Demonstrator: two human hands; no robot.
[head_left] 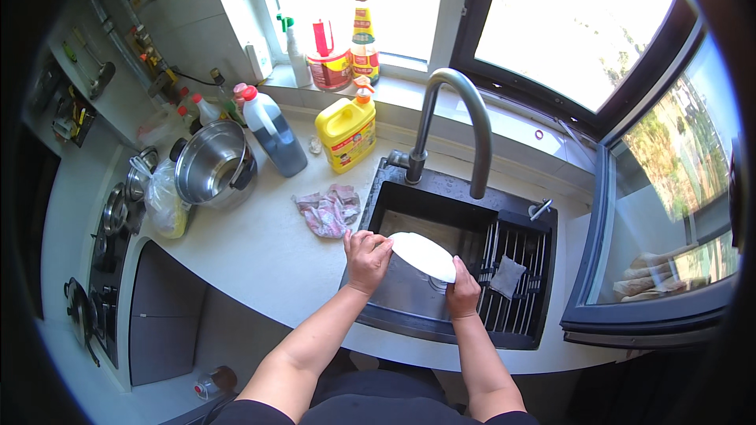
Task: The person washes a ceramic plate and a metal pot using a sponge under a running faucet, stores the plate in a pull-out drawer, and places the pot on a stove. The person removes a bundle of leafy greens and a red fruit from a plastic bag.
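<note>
Between my two hands I hold a white plate (424, 256), tilted over the dark sink (394, 299). My left hand (367, 260) is closed on its left edge, thumb and fingers at the rim. At the opposite edge, my right hand (463, 293) grips it too. The curved grey faucet (457, 86) stands behind the plate, its spout pointing down into the basin. Right of my right hand, a light grey sponge or folded cloth (508, 276) rests on the black drying rack (504, 315). A crumpled pink-and-white cloth (329, 211) lies on the counter beside my left hand.
A yellow detergent jug (346, 132) and a dark-liquid bottle (272, 132) stand behind the cloth. Farther left are a steel pot (211, 161) and a plastic bag (167, 206). Bottles line the windowsill (394, 102). An open window pane (669, 220) juts in at the right.
</note>
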